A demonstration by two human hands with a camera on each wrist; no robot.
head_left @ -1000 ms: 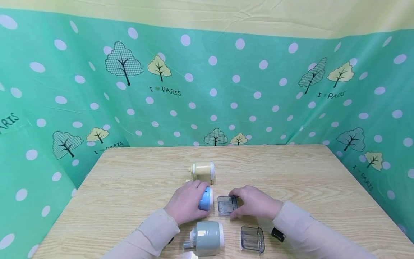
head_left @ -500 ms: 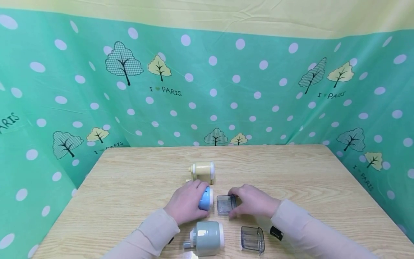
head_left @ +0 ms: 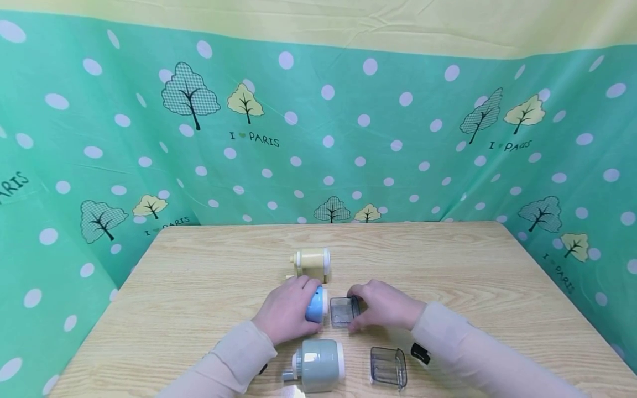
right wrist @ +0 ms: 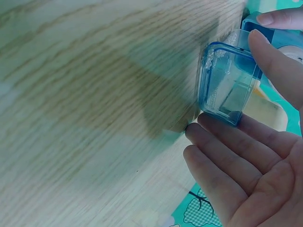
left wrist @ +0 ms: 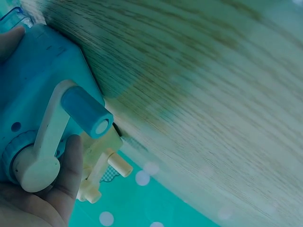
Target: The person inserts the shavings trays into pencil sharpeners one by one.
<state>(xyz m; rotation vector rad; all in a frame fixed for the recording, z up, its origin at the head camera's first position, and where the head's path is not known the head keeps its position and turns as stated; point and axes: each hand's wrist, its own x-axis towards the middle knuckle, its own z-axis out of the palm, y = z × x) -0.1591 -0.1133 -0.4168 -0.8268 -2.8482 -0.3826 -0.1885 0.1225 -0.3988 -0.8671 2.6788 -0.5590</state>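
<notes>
My left hand (head_left: 286, 310) grips a blue crank pencil sharpener (head_left: 316, 308) on the table. In the left wrist view its crank handle (left wrist: 87, 111) faces the camera, with fingers wrapped about the body. My right hand (head_left: 385, 305) pinches a clear shavings drawer (head_left: 342, 312) between thumb and fingers. This drawer lies right beside the blue sharpener's white end, and in the right wrist view its far end overlaps the blue body. How far it sits inside cannot be told. Remaining fingers (right wrist: 232, 161) of the right hand are extended below the drawer.
Behind the left hand stands a yellow crank sharpener (head_left: 312, 262). Nearer the front is a grey-green sharpener (head_left: 320, 365), with a second clear drawer (head_left: 388, 367) to its right. A green dotted curtain (head_left: 318, 127) hangs behind the wooden table (head_left: 199, 276).
My right hand has slid the clear drawer a little left, closer to the blue sharpener. The left hand has stayed in place on the sharpener.
</notes>
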